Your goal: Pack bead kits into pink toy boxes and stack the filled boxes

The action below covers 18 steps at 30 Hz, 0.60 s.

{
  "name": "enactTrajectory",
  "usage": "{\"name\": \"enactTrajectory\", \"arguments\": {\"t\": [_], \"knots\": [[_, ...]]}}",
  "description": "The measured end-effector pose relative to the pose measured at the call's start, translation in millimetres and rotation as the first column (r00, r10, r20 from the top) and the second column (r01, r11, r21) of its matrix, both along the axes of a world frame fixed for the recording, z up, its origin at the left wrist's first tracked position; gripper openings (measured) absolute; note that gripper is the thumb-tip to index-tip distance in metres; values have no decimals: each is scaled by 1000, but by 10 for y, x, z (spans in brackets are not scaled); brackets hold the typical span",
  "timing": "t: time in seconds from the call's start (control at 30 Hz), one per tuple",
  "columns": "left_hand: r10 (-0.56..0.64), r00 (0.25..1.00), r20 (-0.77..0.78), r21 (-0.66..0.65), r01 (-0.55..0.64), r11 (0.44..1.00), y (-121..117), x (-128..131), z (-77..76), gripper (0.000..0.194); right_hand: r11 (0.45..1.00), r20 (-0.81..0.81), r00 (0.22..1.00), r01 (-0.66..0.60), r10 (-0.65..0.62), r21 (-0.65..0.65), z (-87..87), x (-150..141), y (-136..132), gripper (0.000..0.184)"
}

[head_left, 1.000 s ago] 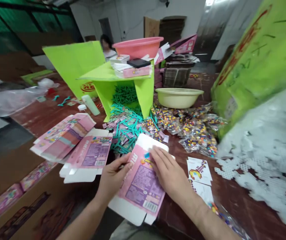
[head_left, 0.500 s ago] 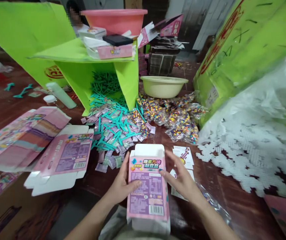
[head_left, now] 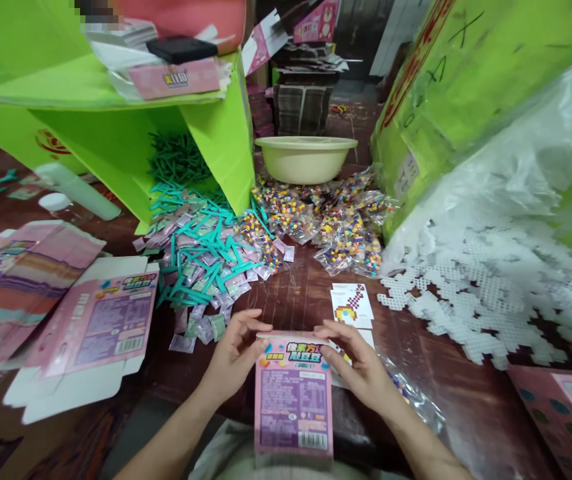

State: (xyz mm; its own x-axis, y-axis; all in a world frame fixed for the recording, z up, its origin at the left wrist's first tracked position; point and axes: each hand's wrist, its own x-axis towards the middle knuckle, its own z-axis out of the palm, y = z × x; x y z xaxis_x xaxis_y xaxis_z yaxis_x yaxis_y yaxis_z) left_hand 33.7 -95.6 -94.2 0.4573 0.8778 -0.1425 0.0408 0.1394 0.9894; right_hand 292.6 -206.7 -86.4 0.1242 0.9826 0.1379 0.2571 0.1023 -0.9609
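A pink and purple printed carton (head_left: pixel 293 400) stands in front of me, its label side and barcode facing me. At its upper left corner my left hand (head_left: pixel 239 360) grips it between thumb and fingers. My right hand (head_left: pixel 353 363) holds the upper right corner in the same manner. The top edge looks folded over, with no white flap standing up. Just beyond my right hand lie printed pattern cards (head_left: pixel 351 303), partly covered by the fingers. A clear plastic bag (head_left: pixel 416 393) lies under my right forearm.
Flattened cartons (head_left: pixel 86 320) lie at left. Teal plastic hammers (head_left: pixel 206 247) and small sachets (head_left: pixel 183 343) spill from a green box (head_left: pixel 221 147). Bags of coloured beads (head_left: pixel 351 240) lie before a cream basin (head_left: pixel 306 160). White pegboards (head_left: pixel 461 313) are heaped at right, near another pink box (head_left: pixel 541 413).
The carton's white top flap stood up earlier and is now folded down. Both hands have shifted from the carton's sides to its top corners. The view has moved slightly.
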Motion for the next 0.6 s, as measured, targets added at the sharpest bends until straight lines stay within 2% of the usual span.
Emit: {"name": "enactTrajectory", "arguments": {"t": [0.1,0.27,0.33,0.4,0.47,0.53,0.6], "knots": [[-102,993,-53,27,103,994,33,32,87,26,995,7,996,-94,94,-31,118,-5,73,18],[-57,992,-108,-63,50,997,85,134,228,26,979,-48,998,17,-27,-202,274,-71,255,28],[-81,993,-84,-53,77,996,82,135,224,26,973,-61,998,8,-23,-229,266,-77,295,29],[-145,988,-42,-58,143,988,54,98,189,24,972,-68,997,-49,34,-230,243,-61,301,28],[-178,984,-19,-72,176,982,4,35,143,34,972,-63,993,-109,98,-207,234,-33,281,26],[-161,986,-33,-23,160,987,-49,-38,102,40,972,-22,988,-156,155,-174,254,0,269,23],[-121,991,-64,63,125,990,-83,-111,67,24,962,58,968,-233,243,-143,295,33,330,25]]}}
